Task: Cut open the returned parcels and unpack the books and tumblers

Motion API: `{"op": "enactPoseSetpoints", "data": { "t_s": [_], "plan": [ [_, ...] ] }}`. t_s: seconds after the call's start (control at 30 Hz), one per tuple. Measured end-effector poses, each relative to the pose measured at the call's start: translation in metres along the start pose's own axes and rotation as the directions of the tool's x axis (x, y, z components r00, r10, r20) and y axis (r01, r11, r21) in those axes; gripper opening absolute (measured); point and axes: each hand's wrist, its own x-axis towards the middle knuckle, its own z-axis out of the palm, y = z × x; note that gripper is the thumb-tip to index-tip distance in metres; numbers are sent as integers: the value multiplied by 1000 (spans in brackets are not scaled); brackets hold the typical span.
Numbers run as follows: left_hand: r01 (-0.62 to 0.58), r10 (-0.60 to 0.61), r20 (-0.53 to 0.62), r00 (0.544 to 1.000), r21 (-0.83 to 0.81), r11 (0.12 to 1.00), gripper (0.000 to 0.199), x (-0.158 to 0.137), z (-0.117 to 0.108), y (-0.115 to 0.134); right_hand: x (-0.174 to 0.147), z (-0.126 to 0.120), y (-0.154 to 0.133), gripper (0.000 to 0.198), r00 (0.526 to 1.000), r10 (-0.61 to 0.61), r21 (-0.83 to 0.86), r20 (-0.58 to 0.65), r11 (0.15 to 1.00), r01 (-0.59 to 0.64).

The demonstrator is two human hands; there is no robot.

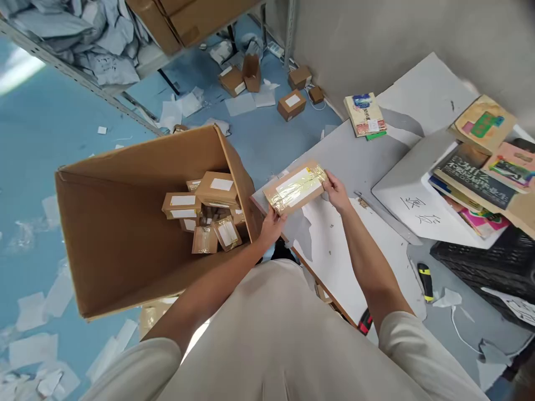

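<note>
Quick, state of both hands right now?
Left hand: closed, holding the lower left corner of the taped package.
Right hand: closed, holding the right end of the same package.

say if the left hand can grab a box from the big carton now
Probably not yet: the left hand holds the taped parcel, though the boxes lie exposed in the open carton beside it.

The label (298, 186) on the parcel (294, 189) is too small to read. Some fingers of the left hand (273, 224) and right hand (337, 193) hide under the parcel. At nine o'clock, small boxes (181, 206) cover others in the big box (96, 234). The edge cuts off the shelf (86, 82) at ten o'clock. A dark thing (523, 372) at four o'clock is blurry.
</note>
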Motion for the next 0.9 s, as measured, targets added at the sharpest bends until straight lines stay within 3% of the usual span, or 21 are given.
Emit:
{"op": "enactPoseSetpoints", "data": {
  "t_s": [0.17,0.3,0.37,0.47,0.57,0.67,0.77,0.83,0.9],
  "plan": [
    [37,-38,-26,999,-26,999,69,4,-3,-13,0,3,11,77,999,29,-21,38,999,-28],
    [168,-180,-117,977,-107,980,82,6,-8,-12,-6,9,11,76,995,31,-120,-98,992,-43],
    [184,-198,-103,975,-134,974,83,9,-11,-11,-11,10,6,72,982,3,-220,-188,974,-45],
    [168,-170,-10,985,-117,979,81,15,-17,-11,-21,15,-16,66,940,-181,-447,-290,894,34],
    [183,-183,60,981,-6,983,78,17,-34,-10,-37,36,-64,65,867,-417,-611,-274,772,178],
    [144,-151,105,983,70,987,72,15,-79,-7,-55,97,-116,61,839,-514,-592,-180,738,325],
    [69,-74,57,996,77,995,57,24,-162,-10,-63,205,-137,54,900,-434,-391,-38,835,386],
    [76,-62,-99,993,145,987,46,42,-232,-20,-56,291,-121,52,957,-286,-185,40,940,288],
    [157,-73,-315,946,249,956,39,67,-304,-36,-39,371,-87,56,996,-55,0,70,998,55]
  ]
}}
